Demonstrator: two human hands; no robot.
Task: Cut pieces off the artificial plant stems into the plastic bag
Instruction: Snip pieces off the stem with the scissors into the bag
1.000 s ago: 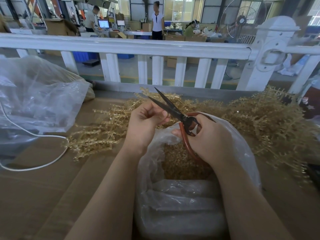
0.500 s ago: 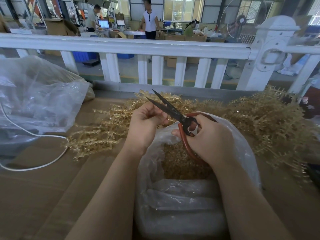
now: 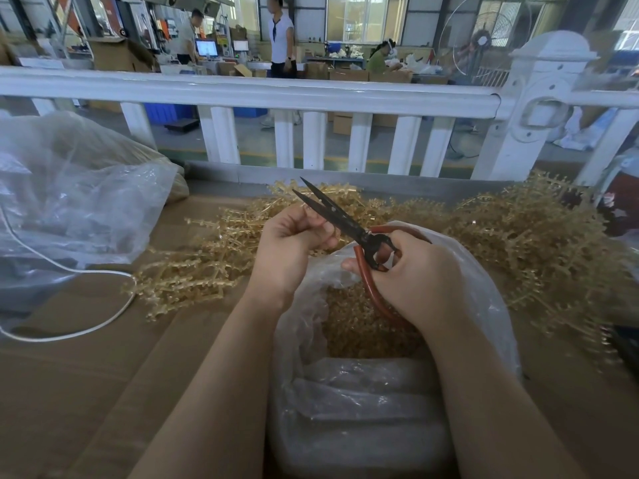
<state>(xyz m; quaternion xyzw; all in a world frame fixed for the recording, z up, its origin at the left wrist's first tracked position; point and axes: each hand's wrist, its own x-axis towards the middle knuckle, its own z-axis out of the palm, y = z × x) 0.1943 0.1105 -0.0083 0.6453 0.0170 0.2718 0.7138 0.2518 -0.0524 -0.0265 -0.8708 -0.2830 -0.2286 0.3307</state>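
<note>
Clear crinkly plastic bag (image 3: 484, 305) mouth-up, cut bits inside. Behind bag: pile of gold plastic plant stems (image 3: 518, 243), light, springy, snaggy; pinch near cut end. Above bag, right hand (image 3: 415, 274) grips red-handled black scissors (image 3: 345, 223), blades parted. Left hand (image 3: 294, 243) clenched, stem probably inside, hidden.

Far across my cardboard-covered table (image 3: 86, 392) ran a white railing (image 3: 242, 88), ending in a thick capped post (image 3: 543, 108) at the right. On the left lay a second clear bag (image 3: 79, 198), crumpled, with a white cord (image 3: 86, 271) looping near it. Beyond the railing stood cardboard boxes (image 3: 349, 76), lit monitors (image 3: 206, 48), a large fan (image 3: 482, 43) and a few people.
</note>
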